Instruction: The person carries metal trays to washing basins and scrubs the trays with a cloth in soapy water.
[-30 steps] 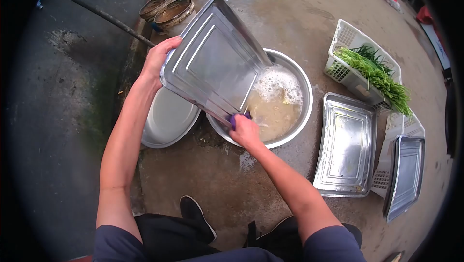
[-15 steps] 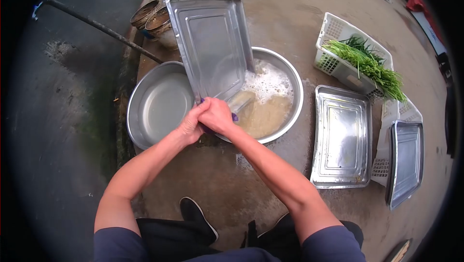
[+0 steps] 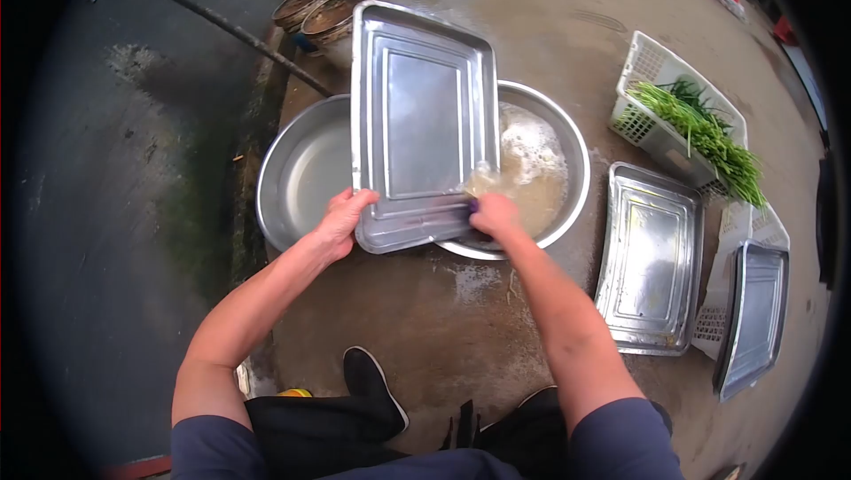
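Note:
A rectangular metal tray [image 3: 425, 117] is tilted up over the rims of two round metal basins. My left hand [image 3: 341, 221] grips the tray's lower left edge, thumb on the inner side. At the tray's lower right edge, my right hand [image 3: 496, 217] is closed round a small purple thing [image 3: 474, 206] with a pale, blurred part beyond it; its kind is not clear. Cloudy, foamy water fills the right basin [image 3: 581, 174] beside that hand. The left basin [image 3: 282, 210] holds clearer liquid and is partly covered by the tray.
On the wet ground to the right lies a second metal tray [image 3: 651, 258]. Another tray [image 3: 753, 320] leans against a white crate. Green stalks [image 3: 700, 130] fill a white plastic basket [image 3: 634, 117]. A pipe with a tap [image 3: 213, 23] crosses the upper left, near rusty buckets [image 3: 332, 15].
My hands, together at the tray's lower corner before, are now apart, the left on the tray's left edge, the right at its lower right with the purple thing. The tray has turned to face me more.

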A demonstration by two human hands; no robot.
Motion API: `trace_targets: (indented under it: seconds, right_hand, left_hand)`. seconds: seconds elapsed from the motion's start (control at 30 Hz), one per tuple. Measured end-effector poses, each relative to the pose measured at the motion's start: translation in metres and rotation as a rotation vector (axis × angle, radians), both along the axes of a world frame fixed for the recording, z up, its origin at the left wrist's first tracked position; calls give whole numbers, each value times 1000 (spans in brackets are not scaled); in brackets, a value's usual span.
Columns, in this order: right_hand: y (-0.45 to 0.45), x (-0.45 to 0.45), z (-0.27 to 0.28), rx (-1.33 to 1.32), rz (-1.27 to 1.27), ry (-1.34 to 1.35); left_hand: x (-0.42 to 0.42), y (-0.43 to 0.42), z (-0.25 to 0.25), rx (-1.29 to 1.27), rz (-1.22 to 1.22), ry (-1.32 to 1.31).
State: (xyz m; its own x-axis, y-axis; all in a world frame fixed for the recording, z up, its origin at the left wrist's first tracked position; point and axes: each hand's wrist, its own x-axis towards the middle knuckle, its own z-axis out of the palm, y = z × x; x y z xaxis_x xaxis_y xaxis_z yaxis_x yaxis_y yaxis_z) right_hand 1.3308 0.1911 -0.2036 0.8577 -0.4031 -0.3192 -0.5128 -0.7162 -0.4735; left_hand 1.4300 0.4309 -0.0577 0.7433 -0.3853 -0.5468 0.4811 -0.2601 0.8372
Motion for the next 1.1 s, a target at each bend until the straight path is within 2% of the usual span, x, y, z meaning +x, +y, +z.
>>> trace_targets:
  seconds: [0.1,0.17,0.23,0.3,0.37,0.43,0.5,0.53,0.6,0.63,0.7,0.77,0.83,0.9,0.97,1.0,1.07,1.1]
  right_hand:
    - [-4,-11,-3,-26,27,-78]
    - [4,-5,2,-14,81,-41]
    - [19,8,22,4,129,-20]
    - [38,19,45,63,262,-90]
    - [63,30,62,162,371,-244]
    - [92,34,93,364,383,-341]
    - [119,40,92,620,198,-415]
    - [121,38,89,618,188,-417]
    - [121,37,89,851,34,-405]
    - [118,38,92,846,35,-406]
    - [108,33,96,459,279,-376]
    - [98,29,85,378,280,-384]
    - [81,25,70,271,167,-318]
    - [57,19,48,217,61,-257]
    - [31,11,17,162,-39,-301]
    - [22,8,10,165,-39,-305]
    - [11,8,1,79,-285,-304]
    - [9,12,5,80,-279,-303]
  left_hand:
    - [-4,5,-10,-3,-16,41]
    - [-4,1,-13,-71,-3,153]
    - [-5,1,-22,-65,-24,123]
    - [-5,-3,-29,-78,23,79]
    - [1,-2,-37,-152,-49,153]
    - [-3,-4,-39,-169,21,263]
    - [-4,-3,-38,-171,22,290]
    - [-4,-1,-30,-199,41,340]
    - [-4,-4,-29,-218,113,365]
    - [-2,-3,-35,-223,111,364]
    - [-2,-3,-41,-144,70,143]
    - [-3,-7,-35,-135,120,103]
    - [-4,-7,-25,-57,31,-49]
    - [-8,-5,-12,-28,25,-48]
    - [-10,2,-4,-2,-134,-133]
    - [-17,1,9,8,-169,-111]
    - [-13,6,16,6,-184,-86]
    - [-14,6,21,-1,-200,-55]
